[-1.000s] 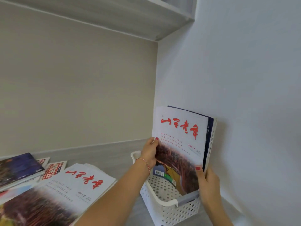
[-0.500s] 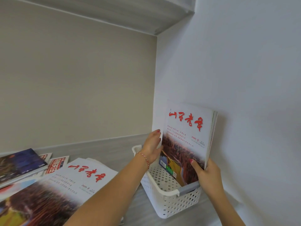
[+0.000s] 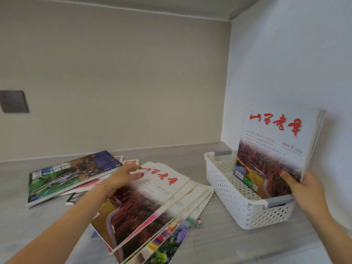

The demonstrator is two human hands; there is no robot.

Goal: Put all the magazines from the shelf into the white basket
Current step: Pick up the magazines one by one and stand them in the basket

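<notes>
A white perforated basket [image 3: 228,195] stands on the shelf by the right wall. Upright in it are magazines, the front one [image 3: 274,149] white with red lettering and a reddish landscape. My right hand [image 3: 302,189] grips their lower right edge, thumb on the cover. To the left, a fanned pile of magazines lies flat; the top one [image 3: 144,202] has the same cover. My left hand [image 3: 123,177] rests on its upper left corner, fingers extended. A blue-green magazine [image 3: 70,176] lies further left on other copies.
The grey shelf surface [image 3: 219,244] runs to a beige back wall and a white wall at the right. A dark square plate [image 3: 13,101] sits on the back wall at left. Another shelf board hangs overhead.
My left hand has left the upright magazines and moved left onto the flat pile. My right hand still holds the magazines in the basket. The view has swung left.
</notes>
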